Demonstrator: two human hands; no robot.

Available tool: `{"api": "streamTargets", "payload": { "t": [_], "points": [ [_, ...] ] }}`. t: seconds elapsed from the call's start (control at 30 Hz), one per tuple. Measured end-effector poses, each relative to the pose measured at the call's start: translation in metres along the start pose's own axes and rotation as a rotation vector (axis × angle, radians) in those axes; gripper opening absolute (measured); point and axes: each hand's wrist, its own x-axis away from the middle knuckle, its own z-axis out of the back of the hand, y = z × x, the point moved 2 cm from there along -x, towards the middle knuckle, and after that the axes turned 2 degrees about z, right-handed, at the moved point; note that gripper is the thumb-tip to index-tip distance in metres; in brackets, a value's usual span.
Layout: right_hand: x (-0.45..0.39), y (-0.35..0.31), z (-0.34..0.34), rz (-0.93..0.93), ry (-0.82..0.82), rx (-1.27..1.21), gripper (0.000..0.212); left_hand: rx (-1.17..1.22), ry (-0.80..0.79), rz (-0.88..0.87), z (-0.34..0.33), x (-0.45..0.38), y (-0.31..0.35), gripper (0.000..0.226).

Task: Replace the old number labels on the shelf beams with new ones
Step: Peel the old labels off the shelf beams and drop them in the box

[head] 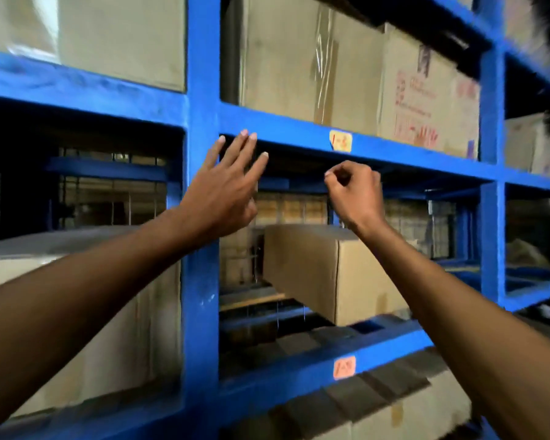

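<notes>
A yellow number label (340, 141) with red writing is stuck on the upper blue shelf beam (410, 147). An orange-pink number label (344, 367) sits on the lower blue beam (283, 376). My left hand (226, 185) is raised with fingers spread, its fingertips at the underside of the upper beam, left of the yellow label. My right hand (356, 192) hovers just below the yellow label with fingers curled and thumb against forefinger; nothing is visible between them.
A blue upright post (202, 217) stands behind my left hand; a second upright (492, 217) is to the right. Cardboard boxes (308, 58) fill the top shelf. A long box (331, 271) lies on the middle shelf. More boxes (378, 408) sit below.
</notes>
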Motion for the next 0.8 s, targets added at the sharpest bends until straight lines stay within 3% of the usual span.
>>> {"api": "streamTargets", "payload": {
  "t": [0.33, 0.6, 0.8],
  "points": [
    [-0.091, 0.018, -0.014, -0.021, 0.078, 0.216, 0.028, -0.260, -0.319, 0.023, -0.018, -0.053, -0.048, 0.095],
    [-0.119, 0.051, -0.037, -0.166, 0.078, 0.317, 0.035, -0.297, -0.235, 0.012, -0.032, -0.046, -0.050, 0.106],
    [-0.120, 0.050, -0.041, -0.009, 0.184, 0.466, 0.022, -0.289, -0.210, 0.028, -0.036, -0.045, -0.047, 0.106]
  ]
}}
